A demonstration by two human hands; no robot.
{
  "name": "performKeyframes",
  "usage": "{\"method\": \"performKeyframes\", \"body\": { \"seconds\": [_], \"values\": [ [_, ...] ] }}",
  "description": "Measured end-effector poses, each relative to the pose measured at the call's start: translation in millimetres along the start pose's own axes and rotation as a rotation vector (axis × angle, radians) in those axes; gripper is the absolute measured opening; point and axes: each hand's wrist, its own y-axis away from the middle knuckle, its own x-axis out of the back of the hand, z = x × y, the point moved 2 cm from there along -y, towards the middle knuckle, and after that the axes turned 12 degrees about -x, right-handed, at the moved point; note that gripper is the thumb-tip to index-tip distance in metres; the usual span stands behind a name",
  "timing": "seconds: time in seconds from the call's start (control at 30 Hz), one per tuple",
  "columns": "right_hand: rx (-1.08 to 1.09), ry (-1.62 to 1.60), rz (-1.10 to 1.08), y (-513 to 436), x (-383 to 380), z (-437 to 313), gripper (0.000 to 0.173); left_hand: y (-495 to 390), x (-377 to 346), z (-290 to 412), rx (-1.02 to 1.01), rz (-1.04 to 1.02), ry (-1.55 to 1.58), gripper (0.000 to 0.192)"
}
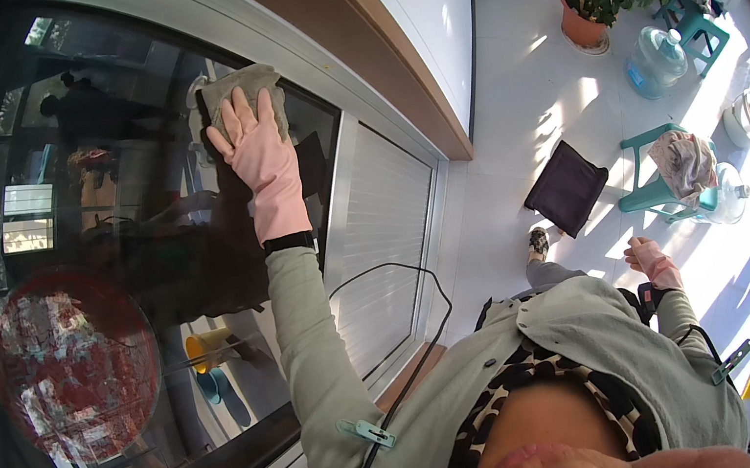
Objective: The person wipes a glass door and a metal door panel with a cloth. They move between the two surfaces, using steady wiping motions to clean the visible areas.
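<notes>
My left hand (pixel 263 167), in a pink rubber glove, presses a folded grey-green cloth (pixel 242 77) flat against a dark glass pane (pixel 144 146). Its fingers are spread over the cloth near the pane's edge. An aluminium frame (pixel 337 188) borders the glass, with a ribbed metal panel (pixel 382 233) beside it. A round red decoration (pixel 77 365) is on the pane, away from the cloth. At my other side hangs my right hand (pixel 651 262), also gloved in pink, with loosely bent fingers and nothing seen in it. Reflections cover much of the glass.
A dark flat cushion or bag (pixel 567 189) lies on the tiled floor (pixel 503 64). A teal stool (pixel 636 196) bears a patterned cloth (pixel 685 163). Farther off are a water jug (pixel 655 64) and a potted plant (pixel 583 17). A black cable (pixel 439 283) loops beside my left arm.
</notes>
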Motion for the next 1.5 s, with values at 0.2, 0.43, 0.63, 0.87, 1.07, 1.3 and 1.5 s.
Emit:
{"method": "performKeyframes", "body": {
  "seconds": [0.2,0.43,0.63,0.87,1.07,1.3,1.5],
  "values": [
    [-0.193,-0.116,-0.049,-36.7,44.7,57.5,0.045,13.4,-119.8,48.4,-0.191,-0.208,-0.011,0.068],
    [-0.207,-0.053,0.054,-16.0,70.9,75.6,0.046,65.7,-185.2,79.7,-0.300,-0.303,0.203,0.070],
    [-0.179,0.138,0.118,17.0,43.2,17.8,0.046,90.8,-142.6,113.9,-0.184,-0.428,0.385,0.071],
    [-0.034,0.306,0.108,24.7,-21.7,-55.9,0.045,163.2,-172.2,131.4,-0.162,-0.432,0.569,0.062],
    [0.053,0.543,0.111,50.7,-98.4,-89.0,0.050,259.4,-218.0,176.2,0.453,-0.393,1.057,0.052],
    [0.118,0.743,0.083,23.4,-182.8,-83.7,0.046,316.5,-208.1,250.9,0.767,-0.796,1.304,0.049],
    [0.254,0.851,-0.052,-19.6,-218.8,-104.4,0.043,293.8,-193.8,314.8,0.729,-0.865,1.485,0.052]
  ]
}}
